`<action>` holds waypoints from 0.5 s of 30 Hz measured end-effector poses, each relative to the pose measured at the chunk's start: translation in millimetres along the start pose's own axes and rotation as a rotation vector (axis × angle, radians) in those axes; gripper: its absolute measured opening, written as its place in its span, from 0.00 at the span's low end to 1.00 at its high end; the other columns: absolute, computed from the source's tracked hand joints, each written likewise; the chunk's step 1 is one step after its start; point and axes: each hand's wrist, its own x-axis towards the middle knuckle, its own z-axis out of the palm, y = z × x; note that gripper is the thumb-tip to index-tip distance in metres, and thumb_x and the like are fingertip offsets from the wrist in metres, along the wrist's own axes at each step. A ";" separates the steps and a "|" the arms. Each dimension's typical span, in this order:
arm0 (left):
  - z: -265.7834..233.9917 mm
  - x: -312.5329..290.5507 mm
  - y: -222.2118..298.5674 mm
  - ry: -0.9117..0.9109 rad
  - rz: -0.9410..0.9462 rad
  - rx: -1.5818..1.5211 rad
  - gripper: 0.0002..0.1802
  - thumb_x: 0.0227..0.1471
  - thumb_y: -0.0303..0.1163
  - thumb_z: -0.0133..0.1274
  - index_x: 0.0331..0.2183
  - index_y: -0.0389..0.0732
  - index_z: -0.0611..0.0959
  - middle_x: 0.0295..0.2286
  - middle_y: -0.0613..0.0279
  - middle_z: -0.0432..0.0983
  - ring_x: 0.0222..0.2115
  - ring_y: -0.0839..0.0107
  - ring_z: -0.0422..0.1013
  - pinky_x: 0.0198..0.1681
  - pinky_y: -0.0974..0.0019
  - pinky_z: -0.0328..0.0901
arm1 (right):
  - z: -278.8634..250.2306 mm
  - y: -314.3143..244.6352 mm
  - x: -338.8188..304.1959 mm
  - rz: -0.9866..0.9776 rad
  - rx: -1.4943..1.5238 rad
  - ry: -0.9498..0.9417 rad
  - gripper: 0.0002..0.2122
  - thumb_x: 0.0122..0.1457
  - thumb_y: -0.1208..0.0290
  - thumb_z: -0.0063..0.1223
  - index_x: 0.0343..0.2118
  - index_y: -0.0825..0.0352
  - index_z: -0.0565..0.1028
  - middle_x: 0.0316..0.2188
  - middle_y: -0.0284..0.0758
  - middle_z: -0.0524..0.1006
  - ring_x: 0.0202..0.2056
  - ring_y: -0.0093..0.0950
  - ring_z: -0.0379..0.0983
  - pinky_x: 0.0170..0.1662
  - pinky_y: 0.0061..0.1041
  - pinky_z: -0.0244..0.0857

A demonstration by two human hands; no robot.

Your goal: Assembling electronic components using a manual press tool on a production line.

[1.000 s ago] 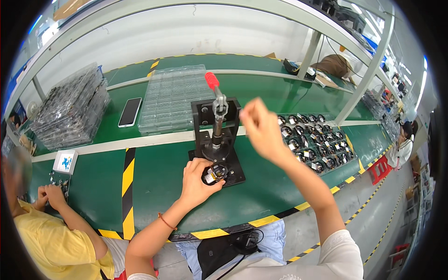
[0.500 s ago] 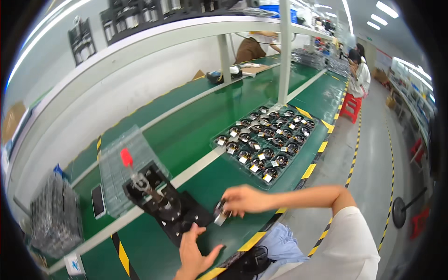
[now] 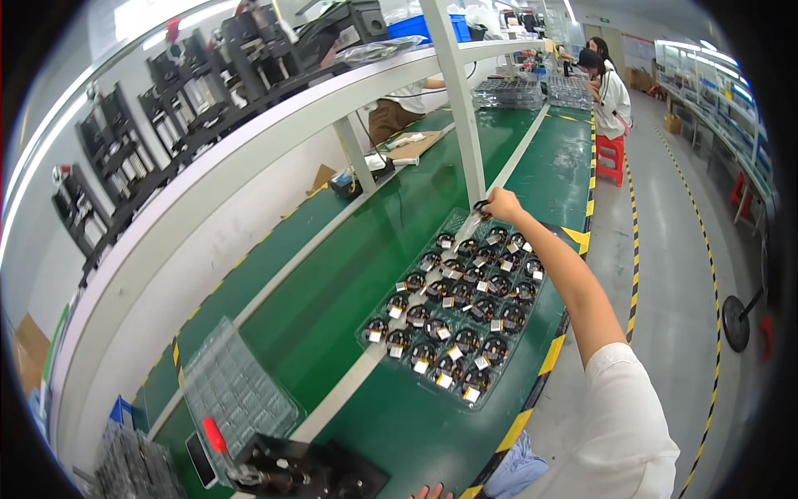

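Observation:
My right hand (image 3: 504, 205) reaches out over the far end of a clear plastic tray (image 3: 454, 223). It is closed on a small round black part (image 3: 480, 207), held near the tray's far left corner. Rows of round black parts with white labels (image 3: 466, 339) fill much of the tray. Only the fingertips of my left hand (image 3: 432, 492) show at the lower edge, stretched out, with nothing visible in them. To their left stands a black clamp fixture (image 3: 332, 474) with a red handle (image 3: 214, 434); its lower part is cut off by the picture's edge.
An empty clear tray (image 3: 237, 378) lies left of the fixture, beside a phone (image 3: 201, 460) and a stack of clear trays (image 3: 137, 466). A white shelf post (image 3: 459, 108) rises just beyond the parts tray. Black fixtures (image 3: 166, 116) line the shelf. People sit farther along the bench.
My right hand has gone from beside the fixture to the tray's far end with the round part. My left hand is now mostly out of view. The view has shifted.

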 end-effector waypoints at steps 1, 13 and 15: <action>17.3 -18.6 -15.3 -0.012 0.021 -0.006 0.32 0.56 0.45 0.41 0.57 0.38 0.64 0.60 0.51 0.53 0.62 0.54 0.47 0.63 0.49 0.39 | 8.2 10.0 7.5 0.014 0.131 -0.027 0.14 0.42 0.66 0.66 0.29 0.69 0.75 0.23 0.40 0.78 0.26 0.32 0.78 0.31 0.31 0.71; -204.5 -483.1 -142.5 -0.166 -0.010 0.122 0.31 0.56 0.44 0.41 0.57 0.38 0.64 0.59 0.50 0.53 0.61 0.53 0.49 0.62 0.47 0.43 | 45.4 -45.8 5.9 -0.059 -0.290 -0.264 0.11 0.46 0.68 0.56 0.32 0.68 0.78 0.35 0.48 0.78 0.41 0.42 0.75 0.42 0.35 0.71; -182.6 -489.5 -136.5 -0.186 -0.008 0.117 0.31 0.57 0.44 0.41 0.57 0.38 0.64 0.59 0.50 0.54 0.61 0.52 0.49 0.61 0.47 0.43 | 44.5 -50.1 -2.9 -0.075 -0.616 -0.265 0.11 0.47 0.68 0.55 0.32 0.68 0.78 0.37 0.47 0.76 0.41 0.40 0.75 0.39 0.35 0.72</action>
